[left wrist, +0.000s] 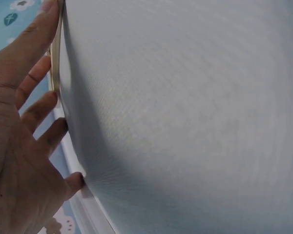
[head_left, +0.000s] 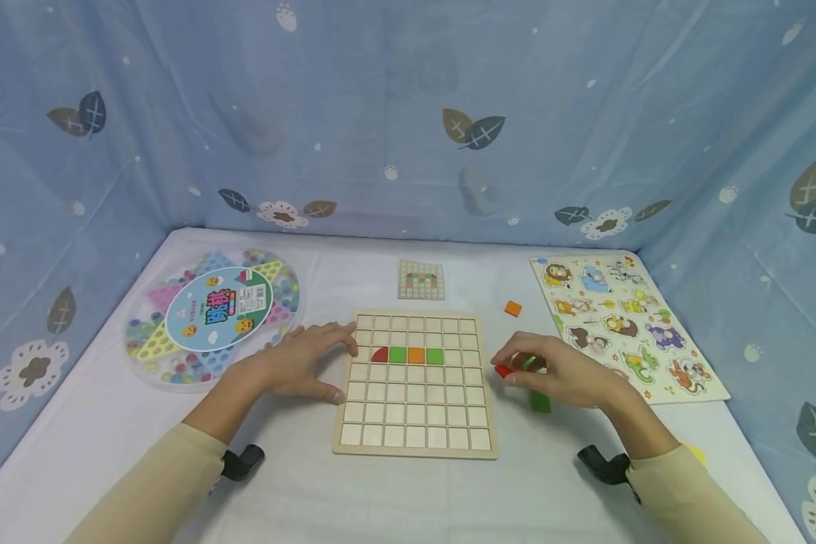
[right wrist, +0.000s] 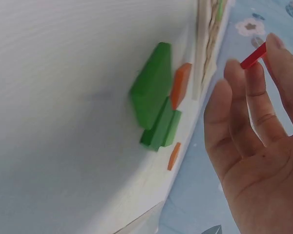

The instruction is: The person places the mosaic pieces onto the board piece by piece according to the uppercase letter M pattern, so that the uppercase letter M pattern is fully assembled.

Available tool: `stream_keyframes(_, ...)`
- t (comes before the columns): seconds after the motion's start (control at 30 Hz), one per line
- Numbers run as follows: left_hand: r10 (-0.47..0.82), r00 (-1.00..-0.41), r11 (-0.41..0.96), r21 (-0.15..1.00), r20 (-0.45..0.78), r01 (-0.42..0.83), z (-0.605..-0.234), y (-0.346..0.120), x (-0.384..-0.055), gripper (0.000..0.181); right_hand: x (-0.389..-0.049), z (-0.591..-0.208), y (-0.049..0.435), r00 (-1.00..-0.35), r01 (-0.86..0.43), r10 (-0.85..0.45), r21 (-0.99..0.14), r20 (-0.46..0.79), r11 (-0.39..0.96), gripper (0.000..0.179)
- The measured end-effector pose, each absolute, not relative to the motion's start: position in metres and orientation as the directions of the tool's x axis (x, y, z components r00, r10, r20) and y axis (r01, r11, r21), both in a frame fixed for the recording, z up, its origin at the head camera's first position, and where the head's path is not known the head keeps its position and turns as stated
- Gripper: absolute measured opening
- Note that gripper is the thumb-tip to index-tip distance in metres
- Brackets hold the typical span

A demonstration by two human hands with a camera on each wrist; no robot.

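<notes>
Head view: two bare hands over a table w/ a white cloth [head_left: 449,499]. Risks: the L hand [head_left: 299,361] seems to steady the wooden grid board [head_left: 415,415] at its left edge; w/o that brace the board could slide under a push. The R hand [head_left: 564,370] pinches a small red piece [head_left: 503,371] btwn thumb and fingers; an uneven pinch might let it twist or drop. On the board sit four pieces, L to R: dark red quarter-round [head_left: 380,355], green square [head_left: 397,355], orange square [head_left: 416,355], second green square [head_left: 435,356]. A low fingertip could nudge these out of line. Loose green pieces [head_left: 540,402] lie beneath and beside the R hand, where a dropping palm could scatter them. The red piece is at the tips of the R fingers, just right of the board's edge, not on the grid.

L wrist view: fingers spread and fairly straight, grasping nothing, thumb at the board's edge. The pic is dim, so how firmly they press is hard to tell.

R wrist view: the red piece shows edge-on, a thin strip held btwn thumb tip and fingertips, the other fingers bent loosely. Green and orange pieces lie on the cloth, apart from the fingertips. Only a narrow bit of the red piece is gripped, so a knock could prob. dislodge it.
</notes>
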State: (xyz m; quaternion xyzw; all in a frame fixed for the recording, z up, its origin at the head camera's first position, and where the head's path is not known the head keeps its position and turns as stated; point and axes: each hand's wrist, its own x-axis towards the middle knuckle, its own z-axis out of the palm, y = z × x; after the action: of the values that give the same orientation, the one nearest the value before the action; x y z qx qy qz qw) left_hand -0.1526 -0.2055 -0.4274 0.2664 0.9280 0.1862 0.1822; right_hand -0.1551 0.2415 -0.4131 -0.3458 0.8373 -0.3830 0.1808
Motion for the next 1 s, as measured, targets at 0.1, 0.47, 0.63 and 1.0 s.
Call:
stream_keyframes(0.1, 0.563, -0.791, 0.789, 0.442, -0.239, 0.427, -0.428, -0.205, -0.153, 0.064, -0.157, -0.411, 0.24, -0.697, -0.392, -0.716, -0.809, -0.05, 0.438, 0.026)
stream_keyframes(0.47, 0.558, -0.794, 0.794, 0.432, -0.239, 0.428, -0.429, -0.206, -0.153, 0.064, -0.167, -0.412, 0.227, -0.663, -0.377, -0.748, -0.874, 0.024, 0.306, 0.025)
stream_keyframes(0.63, 0.555, -0.797, 0.795, 0.435, -0.24, 0.422, -0.428, -0.207, -0.152, 0.064, -0.171, -0.414, 0.216, -0.674, -0.387, -0.737, -0.873, 0.047, 0.298, 0.024)
stream_keyframes(1.0, 0.565, -0.792, 0.785, 0.448, -0.232, 0.428, -0.428, -0.206, -0.152, 0.063, -0.18, -0.416, 0.2, -0.695, -0.376, -0.718, -0.874, 0.046, 0.308, 0.026)
